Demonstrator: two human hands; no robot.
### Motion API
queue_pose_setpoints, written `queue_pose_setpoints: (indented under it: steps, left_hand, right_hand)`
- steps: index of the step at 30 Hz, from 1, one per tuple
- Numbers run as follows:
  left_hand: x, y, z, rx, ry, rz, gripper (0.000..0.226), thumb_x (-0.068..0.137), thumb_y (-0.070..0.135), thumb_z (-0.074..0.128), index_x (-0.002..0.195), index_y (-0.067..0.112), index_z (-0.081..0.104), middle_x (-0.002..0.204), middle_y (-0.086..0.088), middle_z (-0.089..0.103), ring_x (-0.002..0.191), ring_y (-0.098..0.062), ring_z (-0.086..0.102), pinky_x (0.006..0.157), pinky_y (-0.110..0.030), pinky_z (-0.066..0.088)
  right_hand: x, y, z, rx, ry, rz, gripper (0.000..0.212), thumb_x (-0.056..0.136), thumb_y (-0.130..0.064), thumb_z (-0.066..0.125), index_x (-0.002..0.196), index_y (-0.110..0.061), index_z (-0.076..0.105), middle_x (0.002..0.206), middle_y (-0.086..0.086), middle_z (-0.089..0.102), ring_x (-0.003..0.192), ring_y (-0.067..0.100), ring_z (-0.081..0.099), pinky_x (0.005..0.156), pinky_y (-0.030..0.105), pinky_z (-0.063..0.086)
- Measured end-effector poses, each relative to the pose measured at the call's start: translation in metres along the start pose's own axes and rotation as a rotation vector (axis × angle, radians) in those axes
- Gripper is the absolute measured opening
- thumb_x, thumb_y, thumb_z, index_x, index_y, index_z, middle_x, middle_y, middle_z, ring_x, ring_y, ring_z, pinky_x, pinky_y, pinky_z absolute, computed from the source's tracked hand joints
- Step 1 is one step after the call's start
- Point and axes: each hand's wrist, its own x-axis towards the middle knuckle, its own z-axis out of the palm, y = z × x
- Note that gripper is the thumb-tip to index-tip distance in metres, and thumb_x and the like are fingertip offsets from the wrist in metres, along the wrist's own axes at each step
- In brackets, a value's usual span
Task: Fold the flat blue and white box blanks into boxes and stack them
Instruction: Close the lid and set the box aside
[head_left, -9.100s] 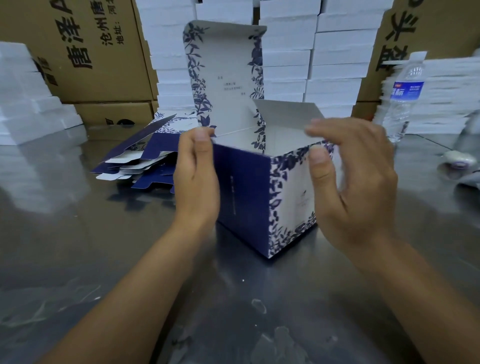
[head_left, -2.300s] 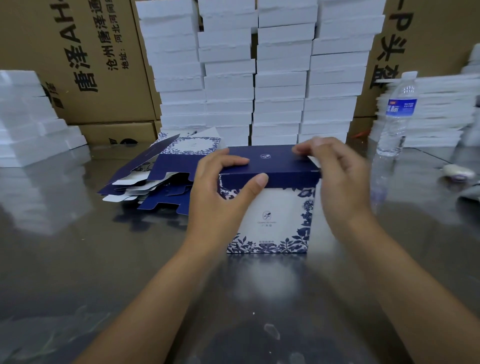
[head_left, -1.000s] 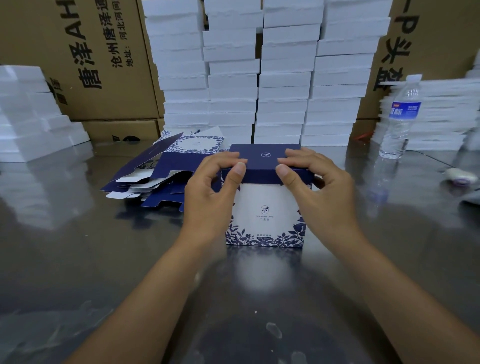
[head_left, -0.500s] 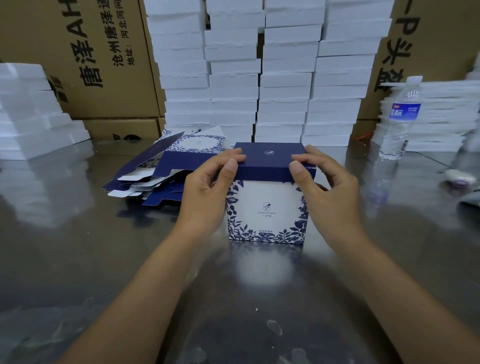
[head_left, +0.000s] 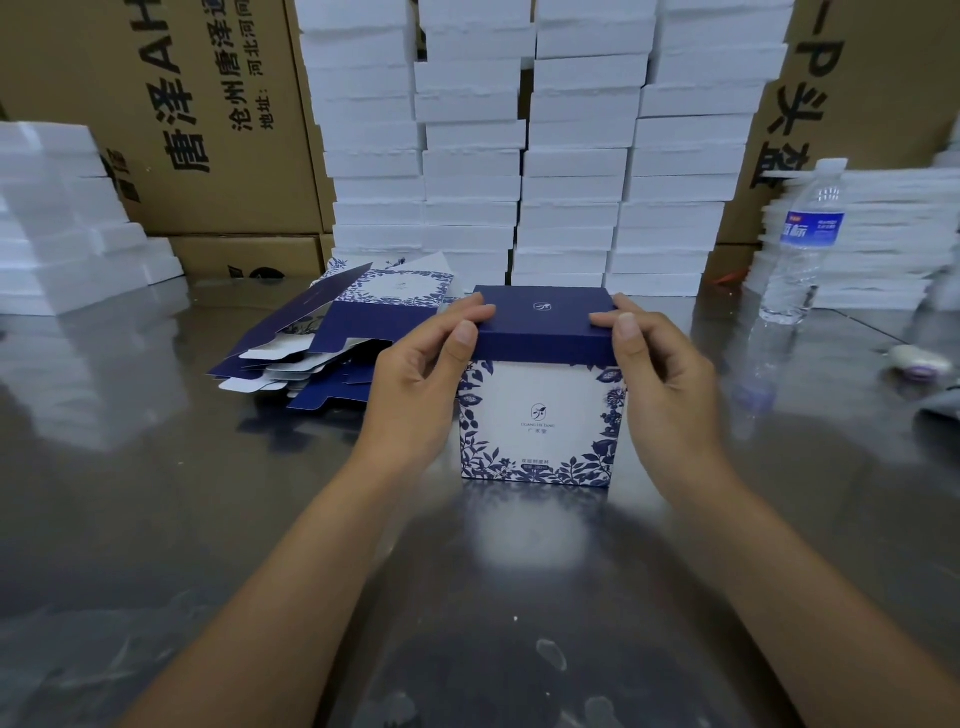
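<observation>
Blue box (head_left: 540, 415) gripped: left hand (head_left: 415, 384), right hand (head_left: 665, 384) | blanks (head_left: 332, 332) left | bottle (head_left: 802, 244) right | foam stacks (head_left: 519, 156) behind

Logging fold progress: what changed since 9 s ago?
The box, then corner-on with lid up, now faces the camera with lid shut. The left hand and right hand moved to the lid's front corners and pinch them. The flat blanks pile and water bottle stayed put.

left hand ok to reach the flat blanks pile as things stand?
Probably yes. The flat blanks lie just beyond the left hand, on its own side, with nothing between. It grips the lid edge of the folded box, so it must let go first; the right hand holds the box too.
</observation>
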Motion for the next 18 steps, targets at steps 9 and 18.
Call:
queue_pose_setpoints:
  steps: [9, 18]
  left_hand:
    - [-0.013, -0.014, 0.011, 0.027, -0.105, -0.024, 0.056, 0.094, 0.004, 0.053, 0.128, 0.047, 0.043, 0.137, 0.005, 0.053, 0.124, -0.006, 0.051, 0.096, -0.015, 0.044]
    - [-0.019, -0.022, 0.025, 0.135, -0.317, -0.201, 0.044, 0.097, 0.026, 0.049, 0.134, 0.047, 0.039, 0.126, 0.035, 0.050, 0.119, 0.018, 0.044, 0.110, -0.031, 0.037]
  right_hand:
    - [-0.015, 0.013, 0.005, -0.671, 0.100, -0.322, 0.047, 0.087, -0.029, 0.062, 0.132, -0.025, 0.051, 0.143, 0.016, 0.029, 0.129, 0.021, 0.029, 0.106, 0.035, 0.034]
    - [-0.013, 0.029, 0.014, -0.865, 0.120, -0.060, 0.113, 0.065, -0.056, 0.075, 0.150, -0.026, 0.007, 0.156, 0.013, -0.012, 0.143, 0.027, -0.008, 0.112, 0.056, 0.011]
